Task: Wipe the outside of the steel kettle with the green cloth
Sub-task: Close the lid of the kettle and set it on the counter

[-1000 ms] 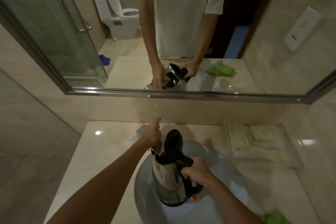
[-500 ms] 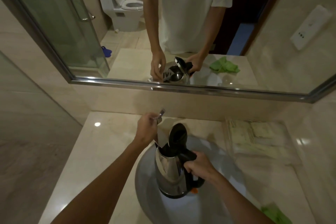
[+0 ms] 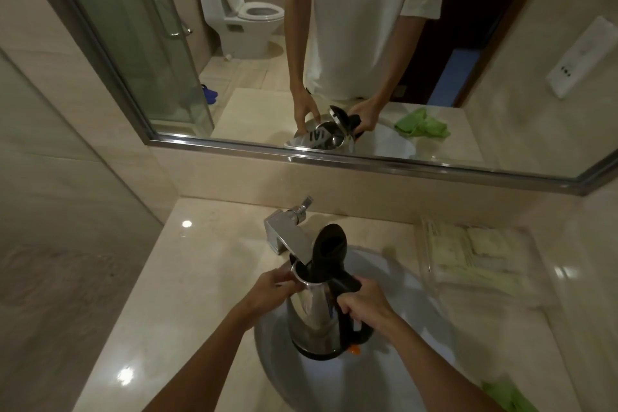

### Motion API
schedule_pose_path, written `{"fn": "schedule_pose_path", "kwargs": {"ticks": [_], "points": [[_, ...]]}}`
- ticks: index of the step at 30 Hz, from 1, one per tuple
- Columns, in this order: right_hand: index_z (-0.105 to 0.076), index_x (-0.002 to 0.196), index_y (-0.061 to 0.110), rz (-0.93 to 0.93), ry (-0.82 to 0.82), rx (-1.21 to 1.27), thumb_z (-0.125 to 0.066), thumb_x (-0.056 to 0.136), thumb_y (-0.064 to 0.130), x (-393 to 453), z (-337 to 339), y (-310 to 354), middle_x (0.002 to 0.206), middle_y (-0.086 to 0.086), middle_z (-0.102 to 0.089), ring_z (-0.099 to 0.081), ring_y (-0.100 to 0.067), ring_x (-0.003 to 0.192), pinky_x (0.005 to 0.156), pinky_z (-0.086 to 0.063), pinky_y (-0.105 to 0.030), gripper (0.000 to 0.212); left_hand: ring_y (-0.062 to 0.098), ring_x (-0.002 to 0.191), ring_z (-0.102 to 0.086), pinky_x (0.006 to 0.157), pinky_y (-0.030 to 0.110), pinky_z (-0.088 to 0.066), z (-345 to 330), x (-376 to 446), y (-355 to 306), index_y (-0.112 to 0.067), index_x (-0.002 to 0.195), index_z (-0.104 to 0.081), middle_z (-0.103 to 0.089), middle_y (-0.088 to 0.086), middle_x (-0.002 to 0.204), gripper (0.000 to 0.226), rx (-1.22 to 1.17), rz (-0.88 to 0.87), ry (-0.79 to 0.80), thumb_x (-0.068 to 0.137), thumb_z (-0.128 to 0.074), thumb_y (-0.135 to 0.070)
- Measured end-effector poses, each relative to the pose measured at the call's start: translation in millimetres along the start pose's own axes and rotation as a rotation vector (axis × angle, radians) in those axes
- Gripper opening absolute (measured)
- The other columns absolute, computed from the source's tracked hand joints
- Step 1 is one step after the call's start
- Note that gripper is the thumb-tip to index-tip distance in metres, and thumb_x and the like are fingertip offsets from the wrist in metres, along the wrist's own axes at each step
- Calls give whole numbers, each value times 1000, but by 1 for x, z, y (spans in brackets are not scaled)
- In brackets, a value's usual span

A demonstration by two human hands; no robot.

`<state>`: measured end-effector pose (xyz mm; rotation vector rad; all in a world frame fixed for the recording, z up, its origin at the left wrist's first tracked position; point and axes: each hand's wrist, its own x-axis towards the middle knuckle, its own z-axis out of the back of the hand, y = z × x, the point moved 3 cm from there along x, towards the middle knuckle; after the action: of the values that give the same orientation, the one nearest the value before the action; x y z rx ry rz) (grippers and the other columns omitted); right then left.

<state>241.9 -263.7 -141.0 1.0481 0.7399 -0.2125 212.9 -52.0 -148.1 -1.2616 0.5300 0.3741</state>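
Steel kettle (image 3: 317, 321), lid up, held over the basin (image 3: 418, 304) beneath the tap (image 3: 287, 237): right hand (image 3: 363, 303) clamped on its handle, left hand (image 3: 271, 289) steadying the spout, green cloth (image 3: 508, 398) lying untouched at right; advise keeping the kettle steady before fetching the cloth.

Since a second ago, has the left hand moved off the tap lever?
Yes. The left hand has dropped from the tap lever toward the person and now rests on the kettle near its spout, over the sink.
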Motion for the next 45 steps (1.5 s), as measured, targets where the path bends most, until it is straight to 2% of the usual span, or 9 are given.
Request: {"fn": "schedule_pose_path", "kwargs": {"ticks": [3,8,12,18,23,28,31,42,45], "points": [[-62,100,-3,-7,3,-5,-63,70,-5,1,1,-2,75,-9,-60,-59,-16,64,57,-50,-23,30,9,104,-62,77,18,-45,0,-1,-4,-27,98,-73,-70,-6,106,18,-3,-9,8,90,-59,-20],[-60,86,5,4,-3,2,-64,68,-5,2,2,0,74,-10,-58,-58,-18,63,56,-49,-25,21,8,100,-61,74,17,-44,1,-2,-5,-21,104,-73,-69,-2,107,19,1,-23,11,91,-59,-20],[-59,86,7,9,-4,-7,-64,69,-5,2,1,0,74,-9,-59,-59,-17,65,57,-49,-24,21,5,98,-61,72,15,-44,0,-2,-3,-20,106,-72,-69,-3,106,20,-2,-27,21,92,-57,-19],[-59,83,7,14,-9,-3,-64,68,-5,3,1,-3,73,-9,-59,-59,-19,66,59,-50,-26,19,19,104,-62,80,23,-48,0,-2,-2,-20,104,-73,-70,6,108,20,2,-39,12,92,-56,-19],[-59,81,9,16,4,3,-64,69,-4,2,1,-3,73,-8,-58,-59,-18,66,59,-50,-26,19,20,104,-62,81,25,-48,-1,-3,-3,-19,104,-73,-70,6,108,21,3,-48,13,92,-55,-19],[-57,80,10,21,7,5,-63,68,-4,2,0,-3,74,-9,-58,-58,-20,67,61,-49,-29,19,11,101,-59,78,22,-46,-2,-5,-3,-25,99,-71,-67,0,107,17,-17,-33,28,94,-55,-21],[-58,81,9,21,20,6,-64,69,-5,1,0,-3,74,-9,-58,-58,-19,67,61,-49,-28,19,8,99,-59,75,19,-45,-2,-5,-3,-21,103,-70,-67,-1,106,18,-18,-28,17,94,-55,-21],[-59,81,8,29,14,10,-64,66,-5,2,1,-1,75,-10,-59,-59,-21,70,63,-50,-29,21,10,102,-59,83,23,-46,-2,-1,0,-22,105,-70,-68,-2,106,19,-18,-3,13,93,-56,-22],[-59,84,7,23,12,8,-64,67,-5,3,0,0,76,-10,-59,-59,-20,70,62,-50,-28,22,8,100,-59,80,22,-46,-1,0,0,-21,107,-70,-68,-3,105,20,-11,4,10,93,-56,-23]]}}
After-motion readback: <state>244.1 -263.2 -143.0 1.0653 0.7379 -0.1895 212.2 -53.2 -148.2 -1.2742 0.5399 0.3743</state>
